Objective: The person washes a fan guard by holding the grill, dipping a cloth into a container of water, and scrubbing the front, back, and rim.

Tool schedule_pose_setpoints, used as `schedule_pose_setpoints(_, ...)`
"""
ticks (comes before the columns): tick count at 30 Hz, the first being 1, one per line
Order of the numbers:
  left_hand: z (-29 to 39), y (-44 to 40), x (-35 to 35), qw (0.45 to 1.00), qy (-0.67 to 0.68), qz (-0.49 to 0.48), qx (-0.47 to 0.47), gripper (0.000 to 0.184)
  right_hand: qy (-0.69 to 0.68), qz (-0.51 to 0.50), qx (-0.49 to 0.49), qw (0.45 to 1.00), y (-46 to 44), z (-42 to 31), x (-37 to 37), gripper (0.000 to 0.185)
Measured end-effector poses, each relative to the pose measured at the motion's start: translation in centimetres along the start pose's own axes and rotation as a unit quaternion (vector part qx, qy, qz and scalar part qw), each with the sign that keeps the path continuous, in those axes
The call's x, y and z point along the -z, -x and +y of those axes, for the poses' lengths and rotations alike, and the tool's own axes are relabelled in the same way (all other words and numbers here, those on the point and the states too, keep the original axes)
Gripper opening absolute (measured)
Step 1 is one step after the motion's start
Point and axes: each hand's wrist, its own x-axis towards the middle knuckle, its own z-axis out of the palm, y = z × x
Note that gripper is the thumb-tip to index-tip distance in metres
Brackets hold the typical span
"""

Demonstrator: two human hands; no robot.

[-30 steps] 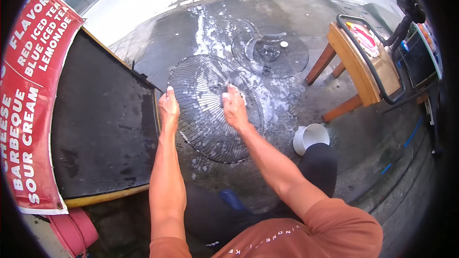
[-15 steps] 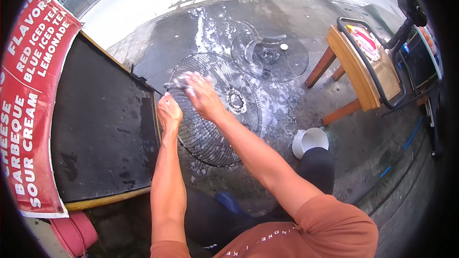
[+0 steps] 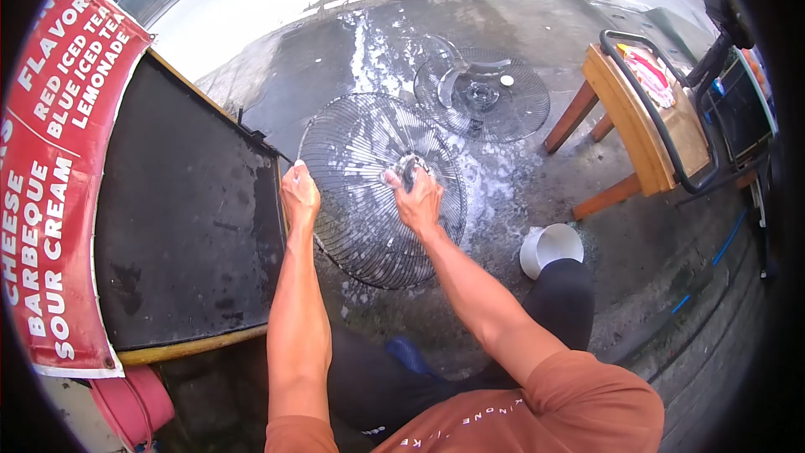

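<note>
A round black wire fan grille point(image 3: 360, 231), streaked with white suds, stands tilted in front of me. My left hand point(image 3: 300, 193) is closed on its left rim. At the grille's hub, my right hand point(image 3: 419, 201) presses a dark, soapy scrubbing pad point(image 3: 409, 174); the fingers partly hide it, so its exact material is unclear. Suds cling to the right fingers. Beyond, a second fan grille point(image 3: 511, 122) lies on the wet ground with a grey fan blade point(image 3: 450, 84) and a small white round piece point(image 3: 506, 81) on it.
A white bucket point(image 3: 553, 243) stands by my right knee. To the right is a wooden table point(image 3: 625, 126) with a black metal frame and a pink-and-white cloth point(image 3: 647, 75). A dark board point(image 3: 193, 226) and red banner point(image 3: 71, 201) flank the left. Foam streaks the wet pavement point(image 3: 495, 193).
My right hand has moved with the pad from the grille's upper left rim, rightward and down to its hub. My left hand stays on the rim.
</note>
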Motion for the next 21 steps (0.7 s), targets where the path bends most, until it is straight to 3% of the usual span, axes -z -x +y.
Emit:
schedule_pose_setpoints(2, -1.6, -0.8, -0.7, 0.997, 0.064, -0.040, 0.005, 0.044, -0.018, -0.020, -0.053, 0.998, -2.0, 0.1, -0.2, 0.052)
schedule_pose_setpoints(3, -1.1, -0.8, -0.6, 0.986, 0.139, -0.079, 0.054, 0.043, -0.023, -0.030, -0.076, 0.996, -2.8, 0.1, 0.2, 0.051)
schedule_pose_setpoints(6, 0.8, -0.8, 0.3, 0.885, 0.377, -0.212, 0.169, 0.034, -0.008, -0.024, -0.123, 0.992, -5.0, 0.8, 0.4, 0.047)
schedule_pose_setpoints(10, 4.5, 0.4, 0.6, 0.859, 0.423, -0.193, 0.215, 0.035, 0.043, -0.045, -0.201, 0.978, -6.6, -0.4, 2.2, 0.041)
schedule_pose_setpoints(13, 4.2, 0.8, -0.3, 0.893, 0.322, -0.205, 0.239, 0.031, 0.048, -0.049, -0.153, 0.986, -5.8, -0.6, 3.6, 0.035)
schedule_pose_setpoints(14, 3.2, 0.8, -1.0, 0.913, 0.292, -0.194, 0.207, 0.032, 0.040, -0.019, -0.143, 0.989, -4.9, -1.1, 3.5, 0.031)
schedule_pose_setpoints(15, 3.2, 0.6, -1.1, 0.917, 0.281, -0.188, 0.210, 0.033, 0.012, 0.017, -0.033, 0.999, -3.8, 0.6, 1.9, 0.032)
schedule_pose_setpoints(16, 3.1, 0.5, -1.2, 0.921, 0.269, -0.181, 0.214, 0.034, -0.046, -0.023, -0.064, 0.997, -2.9, -1.3, 2.1, 0.028)
schedule_pose_setpoints(18, 2.7, 0.0, -1.4, 0.935, 0.225, -0.175, 0.214, 0.033, -0.034, -0.040, 0.063, 0.997, -0.9, -4.8, 2.2, 0.032)
schedule_pose_setpoints(21, -0.6, -0.9, -2.8, 0.956, 0.249, -0.145, 0.062, 0.032, 0.064, -0.107, 0.216, 0.968, 1.4, -11.4, 2.0, 0.041)
